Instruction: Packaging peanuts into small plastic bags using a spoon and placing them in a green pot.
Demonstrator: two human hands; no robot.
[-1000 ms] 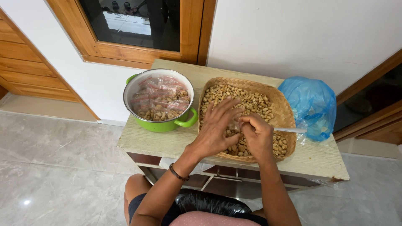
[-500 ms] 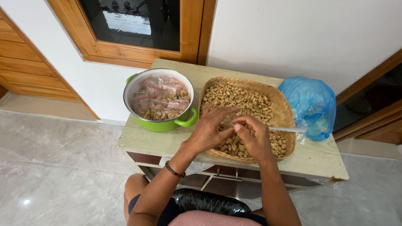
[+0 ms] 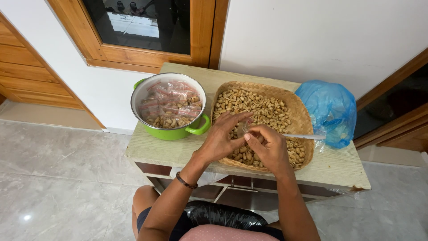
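On one pale wood-grain table [image 3: 178,154], one green metal pot with a white inside [image 3: 169,107] stands at the left, filled with small clear bags of peanuts too many to count. Just right of it sits one round woven basket [image 3: 303,118] heaped with loose peanuts [image 3: 261,107], above which the left hand [image 3: 220,140] and right hand [image 3: 267,149] pinch one small clear plastic bag [image 3: 244,129] between narrowed fingertips. One white spoon handle [image 3: 303,136] juts rightward from the right hand, and one crumpled blue plastic bag [image 3: 330,109] lies at the far right.

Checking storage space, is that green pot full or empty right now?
Nearly full: the green pot holds small clear bags of peanuts piled close to its rim.
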